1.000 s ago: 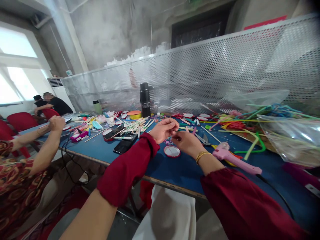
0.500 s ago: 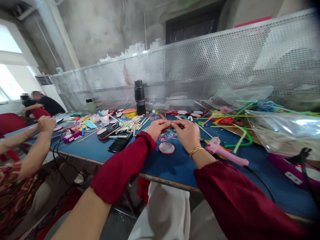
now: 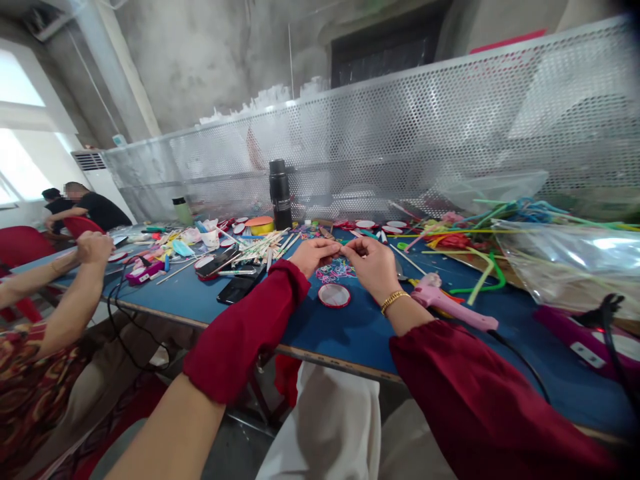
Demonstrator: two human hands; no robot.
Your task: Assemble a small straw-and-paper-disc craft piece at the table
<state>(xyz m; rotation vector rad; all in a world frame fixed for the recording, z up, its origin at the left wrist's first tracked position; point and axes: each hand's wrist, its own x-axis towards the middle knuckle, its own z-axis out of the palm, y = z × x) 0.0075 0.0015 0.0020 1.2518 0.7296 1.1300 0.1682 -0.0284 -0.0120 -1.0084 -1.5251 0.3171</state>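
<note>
Above the blue surface, just behind a small round red-rimmed white lid, our two hands meet fingertip to fingertip. Left hand and right hand are both pinched narrow on something very small and thin held between them; we cannot tell what it is, too little of it shows. Directly behind the lid, under the hands, lies a loose heap of thin coloured rubber loops in pink, purple and green. The pinched piece may come from there, though that is only our guess.

Judging by the heap: loops look soft, stretchy, almost weightless, prone to slip or snap away. Best held at two opposite points with fingertip pads, as the hands do now.

Right of the lid, a pale pink plastic glue gun lies on its side, its black cord trailing off. Left of the lid, two dark phones. Well behind it, a tall black metal flask stands upright. Far left of the lid, another person's forearms rest at the surface edge.
</note>
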